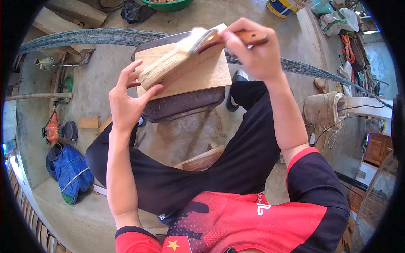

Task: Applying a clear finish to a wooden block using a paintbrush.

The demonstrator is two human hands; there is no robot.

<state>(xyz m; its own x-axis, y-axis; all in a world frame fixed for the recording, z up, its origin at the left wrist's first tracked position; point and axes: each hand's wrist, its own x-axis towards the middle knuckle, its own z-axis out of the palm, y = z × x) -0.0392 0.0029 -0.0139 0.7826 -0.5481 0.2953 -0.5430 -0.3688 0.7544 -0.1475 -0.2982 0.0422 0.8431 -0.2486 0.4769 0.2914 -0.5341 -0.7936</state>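
My left hand grips the near left end of a pale wooden block, thumb on one side and fingers on the other. The block lies slantwise over a flat light-wood board, its far end toward the upper right. In my right hand is a flat paintbrush with a brown wooden handle and a metal ferrule. Its pale bristles, blurred by motion, are at the block's upper face; I cannot tell whether they touch. Under the board is a dark plastic stool or upturned tub.
A grey mesh hammock stretches across behind the board. Between my legs lies a wood offcut. An orange-motored tool and a blue cloth bundle are at left. A bucket hangs around a post at right.
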